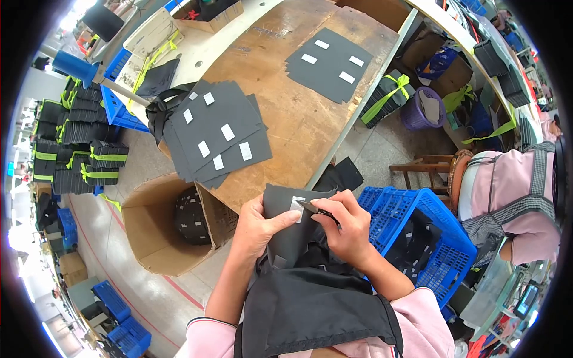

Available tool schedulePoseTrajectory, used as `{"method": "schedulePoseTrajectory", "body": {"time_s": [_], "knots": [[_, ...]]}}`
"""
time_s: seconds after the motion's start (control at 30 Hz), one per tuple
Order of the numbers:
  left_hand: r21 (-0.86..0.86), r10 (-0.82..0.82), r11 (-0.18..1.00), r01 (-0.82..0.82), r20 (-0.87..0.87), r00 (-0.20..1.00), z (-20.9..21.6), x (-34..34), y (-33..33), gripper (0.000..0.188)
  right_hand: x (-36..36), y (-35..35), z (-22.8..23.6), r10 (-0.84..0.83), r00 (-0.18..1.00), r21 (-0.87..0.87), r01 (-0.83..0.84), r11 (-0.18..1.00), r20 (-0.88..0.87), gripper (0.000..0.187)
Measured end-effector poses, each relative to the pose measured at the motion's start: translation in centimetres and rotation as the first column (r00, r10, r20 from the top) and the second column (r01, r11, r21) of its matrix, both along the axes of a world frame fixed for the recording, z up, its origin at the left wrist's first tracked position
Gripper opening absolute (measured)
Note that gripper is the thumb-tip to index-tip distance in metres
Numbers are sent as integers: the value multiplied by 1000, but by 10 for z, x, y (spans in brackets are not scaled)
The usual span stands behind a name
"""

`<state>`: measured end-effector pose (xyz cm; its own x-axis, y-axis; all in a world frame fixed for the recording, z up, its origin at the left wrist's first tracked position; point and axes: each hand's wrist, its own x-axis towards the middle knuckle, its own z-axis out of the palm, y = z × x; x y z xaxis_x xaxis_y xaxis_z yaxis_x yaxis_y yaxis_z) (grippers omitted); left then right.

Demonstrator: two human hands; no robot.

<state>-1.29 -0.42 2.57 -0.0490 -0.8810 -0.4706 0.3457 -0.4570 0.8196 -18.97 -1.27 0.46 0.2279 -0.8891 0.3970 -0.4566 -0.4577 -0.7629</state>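
Observation:
In front of my lap, my left hand (253, 230) grips a dark grey fabric panel (279, 238), bent over, with the thumb pressing on its front. A white rectangular patch (296, 204) sits near the panel's upper edge. My right hand (351, 230) is closed round a small dark pointed tool (310, 207); whether it is snips or a knife cannot be made out. Its tip lies at the patch, close to my left thumb. Black fabric hangs beneath the panel, and a black apron (316, 307) covers my lap.
On the worn wooden table (286, 131) lie a stack of grey panels (206, 131) and a separate panel (328, 62). A cardboard box (155, 232) stands left, a blue crate (441, 262) right. A person in pink (507, 203) sits at the right.

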Motion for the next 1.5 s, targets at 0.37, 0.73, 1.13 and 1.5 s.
{"method": "schedulePoseTrajectory", "body": {"time_s": [0.37, 0.73, 1.13, 1.5], "knots": [[32, -120, 993, 118, 85, 989, -1, 7, -2, 22, -18, -19, 2, -34, 981, 276, -21, 961, 192, 32], [-49, -126, 991, 127, 17, 992, -15, -6, -3, 25, -14, -37, -18, 23, 789, 697, -556, 453, 614, 19], [-54, 222, 975, -216, 230, 947, -16, -12, -4, 17, -23, 3, -4, -67, 997, -50, 64, 997, -47, 39], [-75, 135, 990, -121, 231, 964, -13, -8, -3, 19, -14, -8, -4, 119, 989, 47, -115, 992, -85, 31]]}}
